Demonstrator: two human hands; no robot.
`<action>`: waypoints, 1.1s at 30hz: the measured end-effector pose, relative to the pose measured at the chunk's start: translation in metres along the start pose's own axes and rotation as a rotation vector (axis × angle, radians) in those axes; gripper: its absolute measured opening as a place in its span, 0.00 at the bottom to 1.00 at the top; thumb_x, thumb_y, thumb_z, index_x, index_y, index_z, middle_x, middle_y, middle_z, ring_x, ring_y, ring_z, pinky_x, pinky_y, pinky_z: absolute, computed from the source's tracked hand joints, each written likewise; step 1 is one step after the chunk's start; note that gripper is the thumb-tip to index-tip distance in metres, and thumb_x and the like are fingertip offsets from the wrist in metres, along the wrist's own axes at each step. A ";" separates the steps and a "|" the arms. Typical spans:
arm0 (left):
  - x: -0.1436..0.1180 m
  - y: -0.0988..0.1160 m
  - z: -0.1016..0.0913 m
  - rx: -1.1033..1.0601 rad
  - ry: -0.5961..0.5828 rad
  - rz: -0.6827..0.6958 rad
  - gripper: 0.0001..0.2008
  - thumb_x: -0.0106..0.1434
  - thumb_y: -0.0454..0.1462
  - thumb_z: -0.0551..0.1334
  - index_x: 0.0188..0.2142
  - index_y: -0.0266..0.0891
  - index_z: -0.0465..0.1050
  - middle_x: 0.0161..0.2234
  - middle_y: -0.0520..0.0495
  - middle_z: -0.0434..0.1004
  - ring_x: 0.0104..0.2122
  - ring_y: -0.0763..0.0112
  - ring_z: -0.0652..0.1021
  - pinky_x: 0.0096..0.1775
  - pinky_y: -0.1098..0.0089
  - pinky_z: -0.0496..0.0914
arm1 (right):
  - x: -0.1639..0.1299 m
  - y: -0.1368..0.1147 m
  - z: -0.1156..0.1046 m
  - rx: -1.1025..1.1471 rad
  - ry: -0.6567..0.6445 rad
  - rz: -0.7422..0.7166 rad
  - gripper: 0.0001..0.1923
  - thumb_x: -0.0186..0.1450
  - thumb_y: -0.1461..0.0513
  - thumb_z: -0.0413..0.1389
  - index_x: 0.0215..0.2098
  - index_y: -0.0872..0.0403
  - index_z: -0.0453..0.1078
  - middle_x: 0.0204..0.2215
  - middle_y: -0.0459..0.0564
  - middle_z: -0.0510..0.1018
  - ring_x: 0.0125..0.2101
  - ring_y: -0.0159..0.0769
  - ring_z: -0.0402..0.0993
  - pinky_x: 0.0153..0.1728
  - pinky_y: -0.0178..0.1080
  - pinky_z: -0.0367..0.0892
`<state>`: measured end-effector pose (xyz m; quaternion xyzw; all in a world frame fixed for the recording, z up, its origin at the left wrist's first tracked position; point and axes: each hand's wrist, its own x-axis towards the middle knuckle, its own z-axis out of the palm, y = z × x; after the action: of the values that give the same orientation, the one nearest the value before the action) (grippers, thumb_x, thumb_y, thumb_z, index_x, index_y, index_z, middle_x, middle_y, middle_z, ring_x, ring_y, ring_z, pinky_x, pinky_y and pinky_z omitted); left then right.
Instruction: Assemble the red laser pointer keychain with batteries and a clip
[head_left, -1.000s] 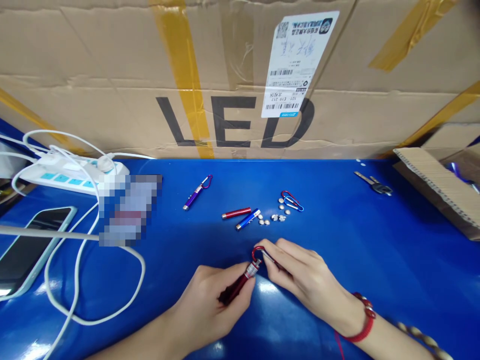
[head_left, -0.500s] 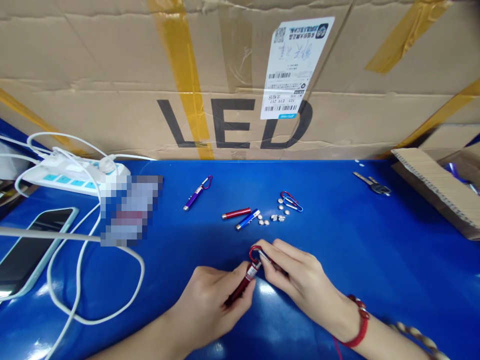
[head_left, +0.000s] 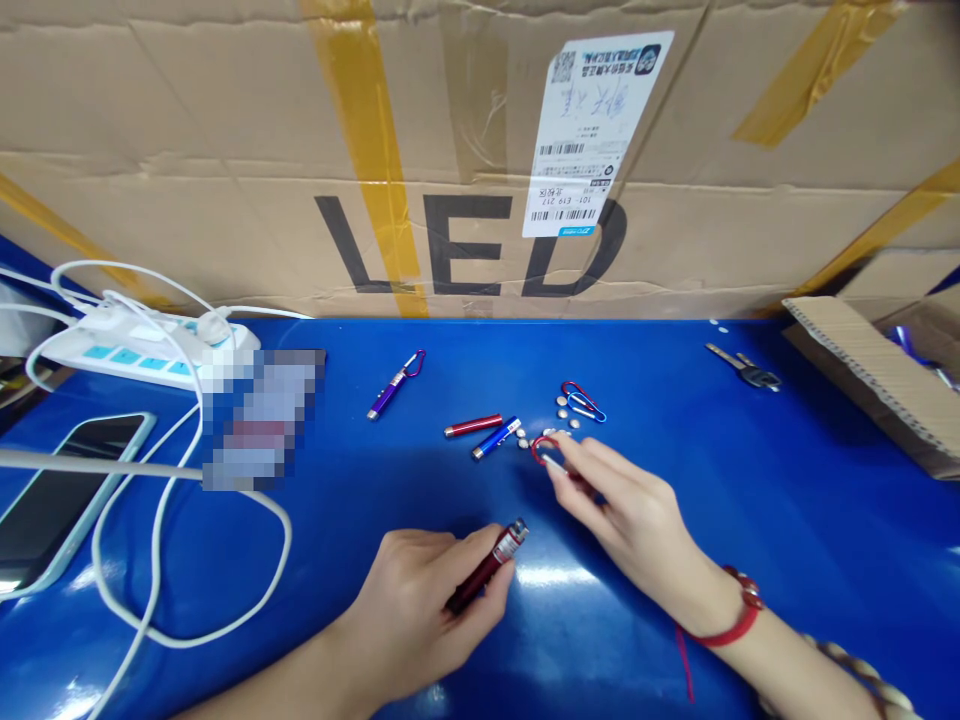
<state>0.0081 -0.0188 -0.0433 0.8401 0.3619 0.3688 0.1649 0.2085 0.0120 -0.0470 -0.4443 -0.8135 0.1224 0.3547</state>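
My left hand is closed around a dark red penlight, its silver end pointing up and right. In my right hand a red carabiner is pinched by the fingertips, apart from the penlight. Beyond the hands lie a red tube and a blue penlight. Several button cells are scattered beside them, some partly hidden by my right hand. A red carabiner and a blue carabiner rest together behind the cells. Further left is a purple penlight with its carabiner attached.
A large cardboard box walls off the back of the blue table. At left are a power strip, white cables, a phone and a blurred-out rectangle. Keys and an open carton are at right.
My right hand has moved up and right, taking the red carabiner away from the penlight's end. My left hand stays in place, holding the penlight.
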 end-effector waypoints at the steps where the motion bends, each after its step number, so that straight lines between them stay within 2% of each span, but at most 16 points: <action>1: 0.001 -0.001 -0.001 0.017 0.000 0.006 0.07 0.60 0.30 0.57 0.38 0.34 0.70 0.15 0.56 0.68 0.13 0.80 0.65 0.18 0.77 0.60 | 0.001 0.005 -0.002 -0.030 0.010 0.012 0.15 0.67 0.61 0.47 0.49 0.59 0.65 0.29 0.51 0.72 0.27 0.31 0.69 0.28 0.34 0.68; 4: 0.001 -0.001 -0.001 0.066 -0.007 0.041 0.06 0.59 0.31 0.58 0.38 0.35 0.70 0.15 0.57 0.68 0.12 0.79 0.65 0.18 0.75 0.59 | 0.005 0.016 -0.007 -0.170 -0.019 0.073 0.16 0.68 0.59 0.46 0.48 0.59 0.66 0.35 0.54 0.74 0.34 0.36 0.72 0.33 0.36 0.68; 6: 0.000 0.000 -0.001 0.073 -0.014 0.038 0.06 0.59 0.31 0.58 0.37 0.35 0.69 0.15 0.57 0.67 0.12 0.79 0.64 0.18 0.75 0.59 | 0.007 0.022 -0.011 -0.321 -0.041 0.128 0.16 0.68 0.58 0.45 0.46 0.58 0.68 0.31 0.52 0.74 0.32 0.37 0.72 0.28 0.35 0.66; 9: 0.000 0.001 -0.002 0.050 -0.001 0.015 0.06 0.58 0.31 0.58 0.37 0.35 0.69 0.16 0.56 0.69 0.13 0.79 0.65 0.18 0.76 0.60 | 0.009 0.027 -0.016 -0.501 -0.008 0.208 0.17 0.68 0.55 0.45 0.44 0.55 0.70 0.23 0.47 0.72 0.26 0.34 0.71 0.20 0.32 0.59; 14: 0.001 -0.001 -0.003 0.041 -0.001 -0.022 0.07 0.59 0.32 0.58 0.38 0.36 0.69 0.17 0.56 0.71 0.14 0.80 0.67 0.20 0.77 0.62 | 0.009 0.034 -0.019 -0.617 0.000 0.301 0.15 0.67 0.55 0.46 0.45 0.51 0.70 0.27 0.46 0.72 0.24 0.30 0.70 0.15 0.30 0.52; 16: 0.002 -0.002 -0.004 0.047 -0.009 -0.027 0.06 0.60 0.32 0.56 0.38 0.36 0.69 0.17 0.56 0.69 0.14 0.80 0.66 0.19 0.77 0.62 | 0.009 0.037 -0.017 -0.629 0.003 0.299 0.15 0.66 0.56 0.48 0.44 0.51 0.71 0.31 0.48 0.73 0.26 0.32 0.70 0.15 0.30 0.53; 19: 0.002 -0.003 -0.006 0.037 -0.046 -0.034 0.08 0.63 0.32 0.53 0.41 0.34 0.67 0.17 0.55 0.70 0.14 0.80 0.67 0.20 0.78 0.61 | 0.008 0.034 -0.015 -0.602 0.057 0.253 0.14 0.64 0.57 0.49 0.43 0.54 0.71 0.36 0.53 0.72 0.33 0.38 0.70 0.20 0.33 0.61; 22: 0.001 -0.004 -0.006 0.043 -0.064 -0.041 0.09 0.65 0.33 0.52 0.43 0.34 0.66 0.18 0.54 0.71 0.15 0.79 0.68 0.20 0.77 0.62 | 0.009 0.019 -0.012 -0.362 0.129 0.201 0.13 0.63 0.57 0.52 0.42 0.53 0.72 0.38 0.53 0.72 0.37 0.40 0.69 0.32 0.39 0.67; 24: 0.000 -0.006 -0.005 0.048 -0.075 -0.052 0.09 0.65 0.33 0.51 0.43 0.34 0.66 0.20 0.53 0.72 0.16 0.78 0.70 0.22 0.77 0.64 | 0.010 0.004 -0.011 -0.030 0.081 0.205 0.10 0.63 0.59 0.53 0.38 0.52 0.74 0.35 0.51 0.74 0.36 0.36 0.70 0.37 0.38 0.68; 27: -0.001 -0.006 -0.004 0.044 -0.111 -0.063 0.10 0.66 0.34 0.49 0.43 0.34 0.65 0.22 0.51 0.73 0.19 0.75 0.72 0.23 0.75 0.64 | 0.009 -0.017 -0.006 0.362 -0.050 0.286 0.08 0.62 0.61 0.54 0.35 0.53 0.75 0.29 0.48 0.75 0.27 0.29 0.70 0.22 0.30 0.66; 29: 0.000 -0.006 -0.003 0.035 -0.142 -0.066 0.10 0.67 0.34 0.48 0.41 0.34 0.65 0.21 0.52 0.71 0.18 0.75 0.71 0.22 0.75 0.63 | 0.008 -0.026 -0.003 0.510 -0.097 0.294 0.06 0.61 0.62 0.56 0.34 0.53 0.76 0.28 0.48 0.74 0.25 0.27 0.69 0.19 0.28 0.64; 33: 0.001 -0.002 -0.004 0.035 -0.204 -0.091 0.10 0.67 0.34 0.45 0.35 0.37 0.63 0.19 0.54 0.68 0.17 0.75 0.67 0.22 0.74 0.59 | 0.006 -0.032 0.001 0.652 -0.076 0.304 0.04 0.58 0.64 0.58 0.31 0.53 0.76 0.25 0.46 0.73 0.22 0.24 0.68 0.18 0.26 0.63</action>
<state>0.0049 -0.0161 -0.0415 0.8587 0.3876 0.2671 0.2027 0.1852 -0.0011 -0.0288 -0.4189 -0.6687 0.4434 0.4251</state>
